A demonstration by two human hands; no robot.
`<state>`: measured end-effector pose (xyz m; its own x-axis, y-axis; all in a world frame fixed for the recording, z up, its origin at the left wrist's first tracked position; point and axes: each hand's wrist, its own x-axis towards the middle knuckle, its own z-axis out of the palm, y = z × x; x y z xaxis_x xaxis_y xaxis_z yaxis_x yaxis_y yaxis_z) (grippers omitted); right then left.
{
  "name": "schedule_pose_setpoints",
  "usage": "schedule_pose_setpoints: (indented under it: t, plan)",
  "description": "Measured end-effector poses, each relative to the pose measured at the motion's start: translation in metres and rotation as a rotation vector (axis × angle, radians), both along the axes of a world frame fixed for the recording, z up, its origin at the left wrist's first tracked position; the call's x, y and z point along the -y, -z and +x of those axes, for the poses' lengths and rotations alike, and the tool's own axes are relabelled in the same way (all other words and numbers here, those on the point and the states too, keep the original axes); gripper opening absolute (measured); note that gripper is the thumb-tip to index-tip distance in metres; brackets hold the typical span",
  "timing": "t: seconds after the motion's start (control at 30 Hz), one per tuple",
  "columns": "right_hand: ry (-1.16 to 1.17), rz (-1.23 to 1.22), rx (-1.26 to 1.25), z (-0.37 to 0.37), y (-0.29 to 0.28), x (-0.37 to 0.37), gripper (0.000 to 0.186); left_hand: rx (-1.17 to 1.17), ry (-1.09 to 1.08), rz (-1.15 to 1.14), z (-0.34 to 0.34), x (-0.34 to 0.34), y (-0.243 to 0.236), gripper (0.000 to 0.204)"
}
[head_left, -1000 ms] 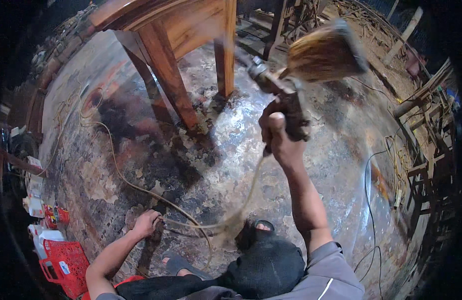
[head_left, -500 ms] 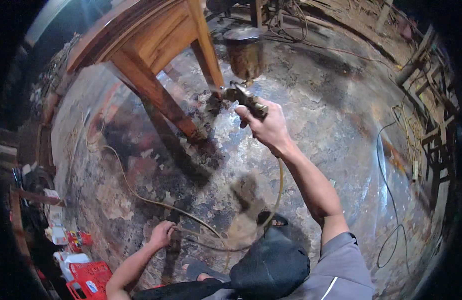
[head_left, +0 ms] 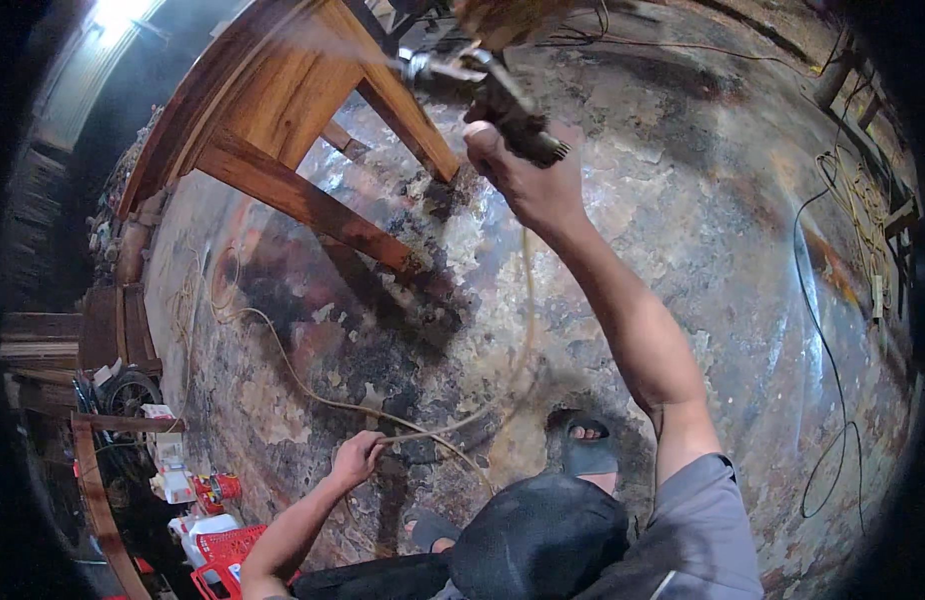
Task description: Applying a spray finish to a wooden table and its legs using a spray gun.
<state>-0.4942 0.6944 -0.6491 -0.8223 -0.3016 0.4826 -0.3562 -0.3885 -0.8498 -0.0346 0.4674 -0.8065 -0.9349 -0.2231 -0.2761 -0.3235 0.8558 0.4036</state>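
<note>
My right hand (head_left: 538,185) is closed round the grip of a metal spray gun (head_left: 513,108), held up at the top middle. Its cup (head_left: 513,18) is partly cut off by the upper edge. A pale mist (head_left: 338,42) streams from the nozzle leftward onto a brown wooden table (head_left: 301,95) with a curved edge and tapered legs. Low on the left, my left hand (head_left: 358,460) is closed round a thin yellowish air hose (head_left: 458,424), which curves up toward the gun. My fingertips on the gun are partly hidden behind it.
More hose (head_left: 283,355) trails over the stained, peeling floor (head_left: 663,250). Red plastic baskets (head_left: 231,545) and white containers stand at lower left. A dark cable (head_left: 818,340) and a coiled yellow cord (head_left: 863,225) lie at right. My sandalled feet are below.
My right hand has raised the spray gun, and its mist now meets the table's upper panel and edge instead of a leg. The view has shifted; my left hand still holds the hose.
</note>
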Motion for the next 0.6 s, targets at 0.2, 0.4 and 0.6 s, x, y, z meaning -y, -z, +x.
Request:
schedule_pose_setpoints:
  t: [0.2,0.4,0.6]
  plan:
    - [0.039,0.445,-0.092,-0.014,0.025,-0.013,0.036,0.094,0.097,-0.045,-0.012,0.001,-0.014,0.019]
    - [0.125,0.200,-0.125,-0.022,0.008,-0.011,0.040,0.166,0.147,-0.012,-0.023,-0.007,-0.014,0.019]
    - [-0.064,-0.300,-0.017,-0.039,-0.014,0.000,0.033,0.133,0.127,0.029,-0.022,-0.003,-0.011,0.021]
